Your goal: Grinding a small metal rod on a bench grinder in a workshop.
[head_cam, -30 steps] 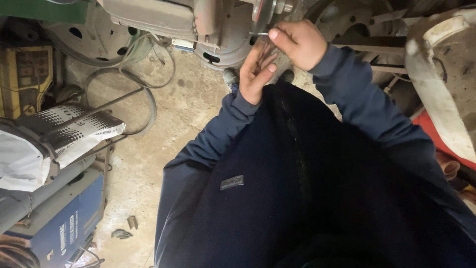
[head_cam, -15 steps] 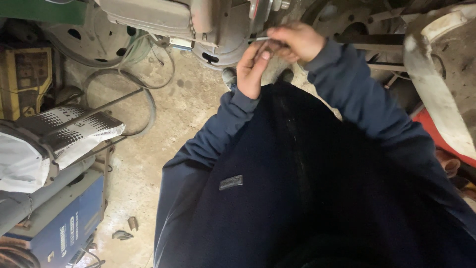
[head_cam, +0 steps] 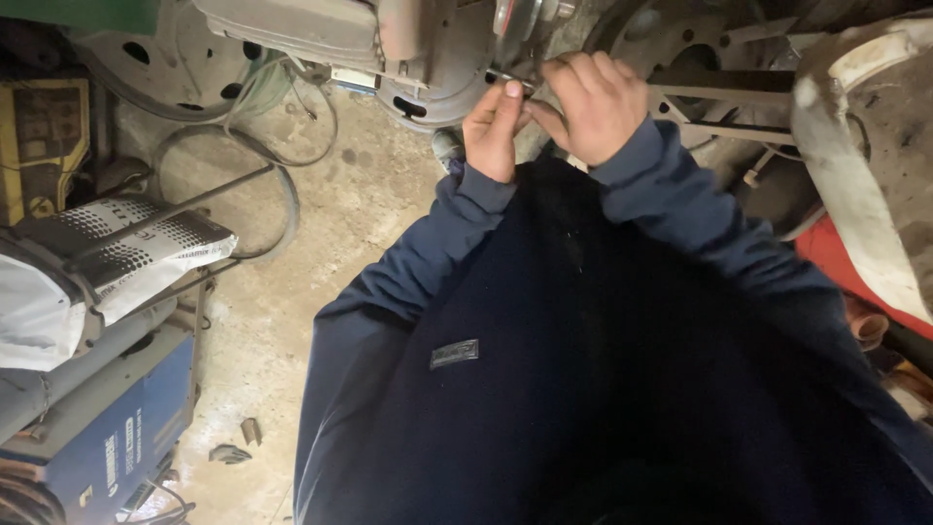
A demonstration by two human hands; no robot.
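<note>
- Hands: two in view, both the person's own, raised together at about 12 o'clock in the frame, above the dark blue sweatshirt (head_cam: pixel 583 369).
- Left hand (head_cam: pixel 494 131): fingers curled, thumb up, tip pressed to a small metal part (head_cam: pixel 507 80); pinching it as far as visible.
- Right hand (head_cam: pixel 595 105): curled, fingers folded over the same spot from 3 o'clock; closed, though what it grips is hidden under the fingers.
- Small metal part: one; thin, short, mostly covered. Long axis appears to run roughly 9-to-3 o'clock; which end leads cannot be told. It sits just against the grey machine housing (head_cam: pixel 428 58).
- Grey machine housing: one, rounded, at 12 o'clock, touching or just beside the fingertips.
- Wheel rims: two seen, one at 10 o'clock (head_cam: pixel 165 68), one at 1 o'clock (head_cam: pixel 661 39).
- Hose loop (head_cam: pixel 255 185): one, on the concrete floor (head_cam: pixel 321 253) at 10 o'clock.
- Blue welding unit (head_cam: pixel 107 437): one, at 8 o'clock.
- White printed sack (head_cam: pixel 117 258): one, at 9 o'clock, above the blue unit.
</note>
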